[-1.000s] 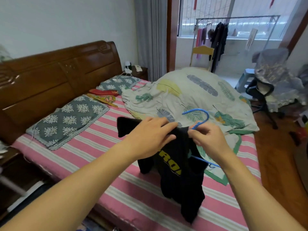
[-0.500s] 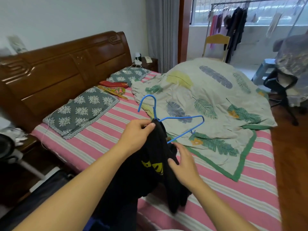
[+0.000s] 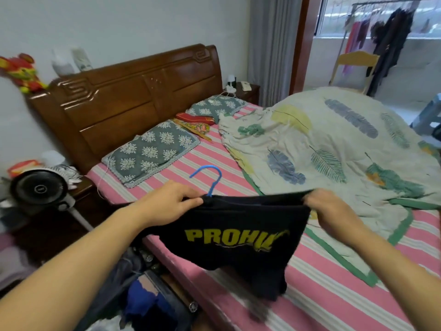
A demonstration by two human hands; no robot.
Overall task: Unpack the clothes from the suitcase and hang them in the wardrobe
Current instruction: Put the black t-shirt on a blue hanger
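A black T-shirt [image 3: 241, 237] with yellow lettering is stretched out over the bed's near edge, on a blue hanger [image 3: 211, 176] whose hook sticks up from the neck. My left hand [image 3: 171, 201] pinches the shirt at the neck beside the hook. My right hand [image 3: 331, 209] grips the shirt's other shoulder end. Most of the hanger is hidden inside the shirt. An open suitcase [image 3: 152, 295] with blue and dark clothes lies on the floor below my left arm. No wardrobe is in view.
The bed [image 3: 334, 295] with a pink striped sheet fills the middle, a leaf-print quilt [image 3: 322, 144] heaped on its right. Two pillows lie by the wooden headboard [image 3: 133, 99]. A black fan [image 3: 39, 188] stands at the left. A clothes rack [image 3: 386, 32] stands by the window.
The shirt now sits spread on the hanger; my right hand moved from the bunched fabric out to the shoulder end and pulled it taut. The view turned left and down.
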